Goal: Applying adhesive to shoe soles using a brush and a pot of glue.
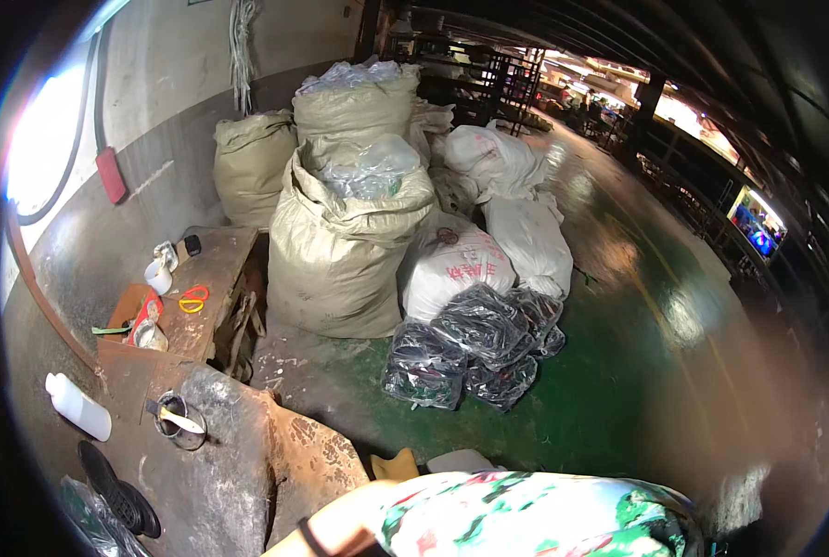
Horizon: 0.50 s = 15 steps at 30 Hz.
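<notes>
My left forearm comes in at the lower edge, out of a floral sleeve [526, 511] in white, green and red. A dark band [314, 537] circles it; the hand itself lies beyond the frame. Close to the lens on the right is a large blurred, skin-toned smear, perhaps my right hand [748, 399]; no fingers can be made out. Nearest the left arm is a worn workbench [229, 464] with a stained brown sheet [317, 450] at its edge. On it stands a dark pot [190, 434] with a pale-handled brush [182, 420] across its rim.
Along the bench are a white bottle [78, 407], black soles [117, 487], yellow-red scissors [193, 299] and a white cup [158, 276]. Ahead stand big woven sacks [340, 260], white sacks [456, 265] and black plastic-wrapped bundles [479, 334] on the green floor [581, 408]. Racks [516, 88] stand farther back.
</notes>
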{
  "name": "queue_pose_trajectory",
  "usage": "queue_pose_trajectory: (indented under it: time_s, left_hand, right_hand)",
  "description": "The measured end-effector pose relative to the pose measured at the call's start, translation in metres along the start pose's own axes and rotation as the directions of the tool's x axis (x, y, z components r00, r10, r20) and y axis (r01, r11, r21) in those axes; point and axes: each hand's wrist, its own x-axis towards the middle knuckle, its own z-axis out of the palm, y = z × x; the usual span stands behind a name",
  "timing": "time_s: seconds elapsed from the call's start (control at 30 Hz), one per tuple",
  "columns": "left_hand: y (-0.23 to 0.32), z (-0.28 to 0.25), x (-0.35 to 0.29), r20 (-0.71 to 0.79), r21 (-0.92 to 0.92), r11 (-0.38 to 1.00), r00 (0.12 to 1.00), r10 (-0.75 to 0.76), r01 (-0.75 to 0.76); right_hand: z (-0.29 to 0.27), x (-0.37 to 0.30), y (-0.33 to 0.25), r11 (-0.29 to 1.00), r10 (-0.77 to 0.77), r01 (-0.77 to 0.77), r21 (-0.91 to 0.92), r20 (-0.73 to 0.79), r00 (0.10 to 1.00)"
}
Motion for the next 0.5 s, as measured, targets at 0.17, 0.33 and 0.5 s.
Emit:
queue_pose_trajectory:
  time_s: [0.17,0.33,0.5]
  left_hand:
    - [0.054,0.007,-0.001,-0.096,0.142,0.983,0.986,0.133,-0.119]
    - [0.102,-0.003,0.01,-0.101,0.33,0.92,0.96,0.26,-0.214]
    - [0.157,0.031,0.064,-0.01,0.192,0.979,0.997,0.076,-0.073]
  right_hand:
    - [-0.072,-0.101,-0.025,0.311,-0.51,0.214,-0.926,0.028,0.86]
    - [-0.065,-0.101,-0.043,0.16,-0.282,-0.208,-0.965,-0.246,0.927]
    - [-0.079,-0.063,-0.046,0.177,0.027,-0.274,-0.945,-0.274,0.961]
